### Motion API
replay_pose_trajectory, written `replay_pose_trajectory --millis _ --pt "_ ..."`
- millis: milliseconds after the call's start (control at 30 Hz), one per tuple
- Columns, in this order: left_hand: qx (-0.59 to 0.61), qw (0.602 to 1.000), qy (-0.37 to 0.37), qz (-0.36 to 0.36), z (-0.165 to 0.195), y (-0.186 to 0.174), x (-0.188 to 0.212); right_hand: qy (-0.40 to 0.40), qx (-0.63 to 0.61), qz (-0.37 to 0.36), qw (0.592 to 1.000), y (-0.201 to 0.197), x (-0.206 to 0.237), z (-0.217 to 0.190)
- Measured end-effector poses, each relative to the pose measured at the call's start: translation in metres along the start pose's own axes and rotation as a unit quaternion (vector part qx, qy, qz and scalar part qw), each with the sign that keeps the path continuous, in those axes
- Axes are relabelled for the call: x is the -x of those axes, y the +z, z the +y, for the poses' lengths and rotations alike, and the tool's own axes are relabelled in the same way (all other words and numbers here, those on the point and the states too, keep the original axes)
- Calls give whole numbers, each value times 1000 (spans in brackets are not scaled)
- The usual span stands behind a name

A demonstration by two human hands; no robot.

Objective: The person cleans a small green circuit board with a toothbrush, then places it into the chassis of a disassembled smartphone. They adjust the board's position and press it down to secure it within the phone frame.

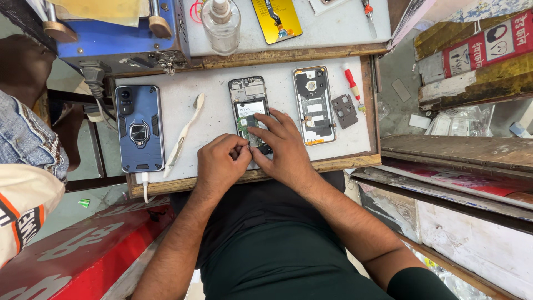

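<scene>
An opened phone (248, 105) with its back removed lies on a white work board (216, 94), its battery and circuit board exposed. My right hand (283, 147) rests flat on the phone's lower half, fingers spread over the battery. Beside it, my left hand (222, 164) has its fingers pinched together at the phone's lower left edge; whether a small part is between them I cannot tell. To the right lies the phone's inner frame (315, 105) and a small dark camera cover (345, 111).
A blue rugged-case phone (140, 128) on a cable lies at the board's left, a white toothbrush (185, 133) next to it. A red-handled screwdriver (352, 83) lies at the right. Behind stand a clear bottle (221, 25) and a blue machine (119, 30). Another person's sleeve (25, 144) is at the left.
</scene>
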State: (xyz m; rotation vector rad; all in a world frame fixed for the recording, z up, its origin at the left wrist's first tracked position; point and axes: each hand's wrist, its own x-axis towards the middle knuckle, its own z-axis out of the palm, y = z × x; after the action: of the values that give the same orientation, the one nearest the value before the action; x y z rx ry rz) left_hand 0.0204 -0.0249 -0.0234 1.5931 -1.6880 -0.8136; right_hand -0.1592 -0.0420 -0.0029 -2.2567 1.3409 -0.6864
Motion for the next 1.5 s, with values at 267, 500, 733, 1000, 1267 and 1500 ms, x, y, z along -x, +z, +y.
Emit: replay_pose_trajectory --millis 267,500,733,1000,1267,1500 --pt "-8 1000 5 -1 -1 1 0 4 3 -2 1000 1 0 0" --pt "3 1000 2 -16 -3 0 1 6 3 -3 1000 0 0 -1" --pt "4 1000 2 21 -1 2 2 3 -3 3 1000 0 -1 -2" --pt "16 1000 7 4 -2 -1 -1 0 -4 6 1000 -1 -1 -2" --pt "20 1000 1 16 -2 1 1 7 4 -8 1000 0 0 -1" --pt "19 1000 6 10 -2 1 2 3 -3 -3 1000 0 0 -1"
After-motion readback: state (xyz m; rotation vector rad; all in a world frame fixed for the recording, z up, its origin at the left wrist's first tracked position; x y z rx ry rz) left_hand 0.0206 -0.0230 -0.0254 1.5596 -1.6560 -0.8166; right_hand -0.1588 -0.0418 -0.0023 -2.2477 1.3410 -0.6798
